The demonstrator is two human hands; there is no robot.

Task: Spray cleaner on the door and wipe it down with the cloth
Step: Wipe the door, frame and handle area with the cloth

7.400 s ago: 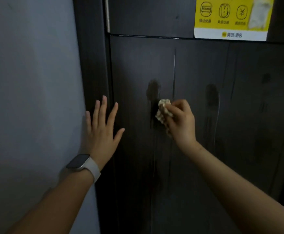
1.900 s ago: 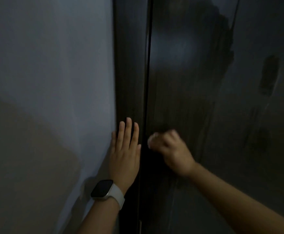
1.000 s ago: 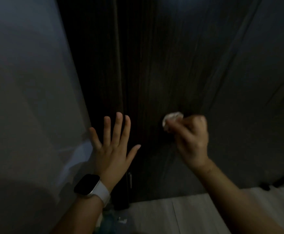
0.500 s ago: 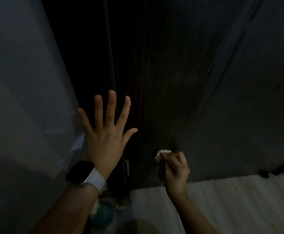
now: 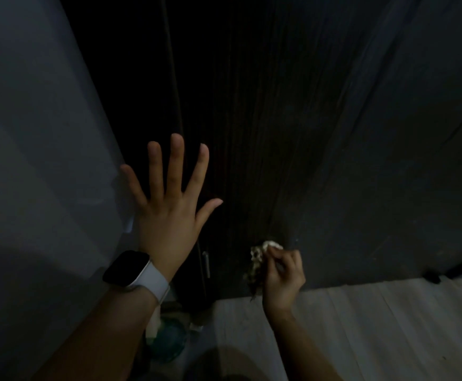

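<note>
Dim hallway; dark door (image 5: pixel 320 133) being wiped low down. Crumpled cloth (image 5: pixel 260 257) is pinched by right hand (image 5: pixel 280 273) fingers near the floor (image 5: pixel 375 325); left hand (image 5: pixel 169 204) is spread flat, bracing. Bottom edge likely next.

Two hands (image 5: pixel 169 213) — one cloth (image 5: pixel 260 257), one door (image 5: pixel 320 133), one watch (image 5: pixel 131 270), one hinge (image 5: pixel 206 264) — one wall (image 5: pixel 32 160).

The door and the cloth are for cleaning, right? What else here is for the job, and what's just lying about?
For the job:
door, dark wood
cloth, crumpled, held by the right hand low on the door
left hand, spread flat, fingers straight

Just there:
grey wall
smartwatch on the left wrist
pale floor
teal thing on the floor, too dark to name
</note>
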